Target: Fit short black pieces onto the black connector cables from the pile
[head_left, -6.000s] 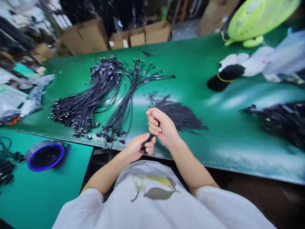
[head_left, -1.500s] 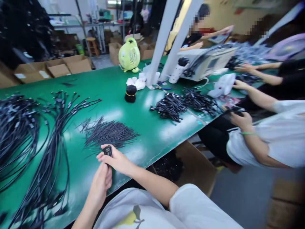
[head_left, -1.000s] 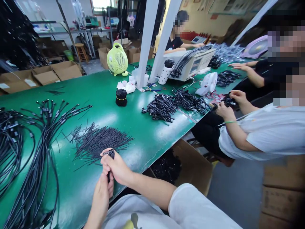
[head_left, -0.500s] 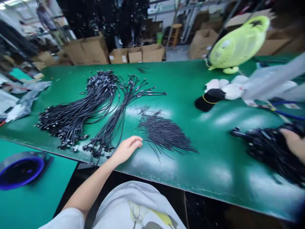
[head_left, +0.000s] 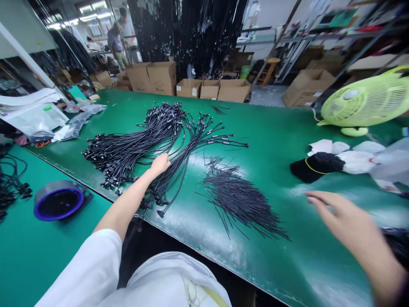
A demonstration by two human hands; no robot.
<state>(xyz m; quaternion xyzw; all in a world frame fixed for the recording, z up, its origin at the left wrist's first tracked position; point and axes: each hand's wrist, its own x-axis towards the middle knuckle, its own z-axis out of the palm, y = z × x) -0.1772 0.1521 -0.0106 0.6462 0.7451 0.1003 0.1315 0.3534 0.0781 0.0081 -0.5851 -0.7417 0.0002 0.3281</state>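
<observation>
My left hand (head_left: pixel 160 164) is closed over the smaller bundle of black cables (head_left: pixel 188 149), its fingers around some of them. To its left lies a larger pile of black cables (head_left: pixel 128 143) with connectors at both ends. My right hand (head_left: pixel 334 211) is over the right part of the table, fingers apart and slightly blurred, with nothing seen in it. Between the hands lies a heap of thin black strips (head_left: pixel 243 198). A dark mass of cables (head_left: pixel 396 243) shows at the right edge, partly behind my right forearm.
On the green table (head_left: pixel 271 128) a lime-green fan (head_left: pixel 364 100) stands at the back right, near white gloves and a black bundle with a yellow band (head_left: pixel 315 166). A blue-rimmed round tray (head_left: pixel 59 204) is at the left. Cardboard boxes (head_left: pixel 161 78) and a person (head_left: pixel 116 42) are beyond.
My left hand has moved up and onto the smaller cable bundle. My right hand has left the dark cables at the right and come inward. The view has turned left.
</observation>
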